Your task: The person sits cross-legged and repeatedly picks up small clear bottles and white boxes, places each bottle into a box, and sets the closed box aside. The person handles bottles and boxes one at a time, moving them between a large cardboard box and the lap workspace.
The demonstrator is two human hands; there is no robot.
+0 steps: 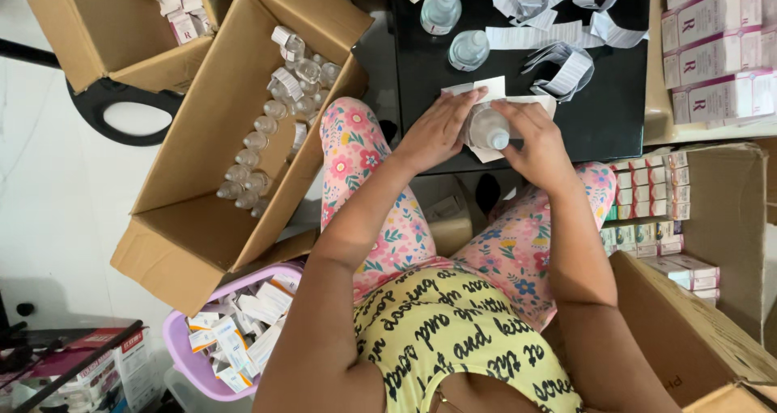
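Note:
My left hand (437,129) and my right hand (538,142) meet at the near edge of a black table (615,113). Between them lies a small clear bottle (487,128) with a pale cap, resting on white folded paper (490,89). Both hands grip the bottle and the paper around it, the left from the left side, the right from the right. Two more clear bottles (441,10) (469,50) stand on the table just beyond. Loose white paper strips (558,65) lie past my right hand.
An open cardboard box (186,235) with several clear bottles sits at my left. A purple basket (182,348) of small cartons is below it. Stacked pink-and-white cartons (712,57) fill the right side, with more small boxes (647,194) and a cardboard box (688,332) by my right knee.

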